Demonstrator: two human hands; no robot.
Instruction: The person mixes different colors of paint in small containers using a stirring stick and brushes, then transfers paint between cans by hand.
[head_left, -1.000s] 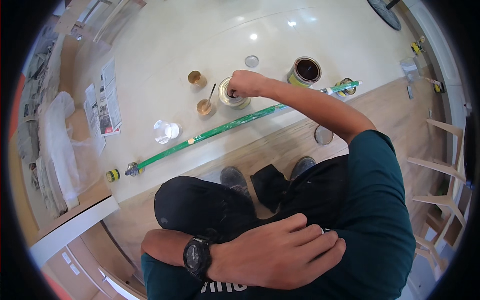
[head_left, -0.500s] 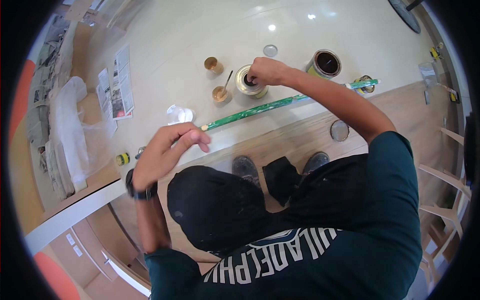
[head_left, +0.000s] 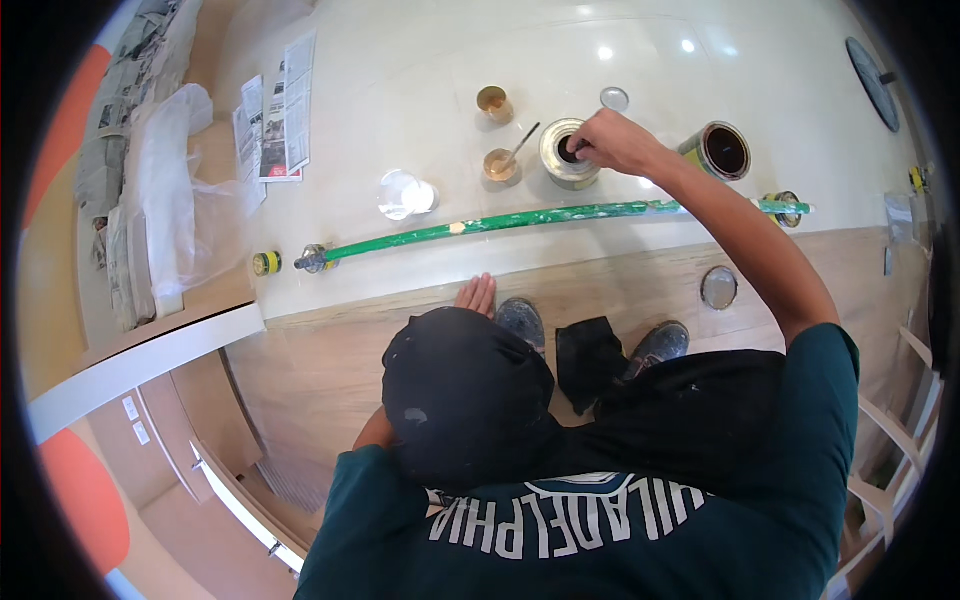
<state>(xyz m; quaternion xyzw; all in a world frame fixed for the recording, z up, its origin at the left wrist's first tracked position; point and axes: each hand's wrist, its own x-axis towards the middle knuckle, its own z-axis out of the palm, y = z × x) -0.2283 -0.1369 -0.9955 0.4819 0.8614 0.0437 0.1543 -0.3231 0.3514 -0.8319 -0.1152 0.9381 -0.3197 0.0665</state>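
While the right hand (head_left: 615, 143) bends over it from the right, the metal can (head_left: 560, 172) stands upright on the pale glossy floor (head_left: 420, 60), far side of the green pole (head_left: 520, 216). Can: round, squat, shiny silvery-gold top, raised rim, round hole in the middle, dark inside; only a sliver of its side shows. Right grip: fingertips bunched at the hole, partly hidden; cannot tell whether they're clamped on anything. Left hand (head_left: 477, 293): just the fingers show past the left knee (head_left: 465, 370), straight and side by side, near the left shoe (head_left: 522, 325); rest hidden, so cannot tell its grip. Left of the can, two small tan cups, a far cup (head_left: 495, 105) and a near cup (head_left: 501, 168) with a thin stick (head_left: 524, 142) leaning in it. Farther left and nearer, a white translucent cup (head_left: 406, 195). Right of the can, a bigger open can (head_left: 703, 155), dark brown inside. Small round lid (head_left: 615, 99) lies flat on the far side.
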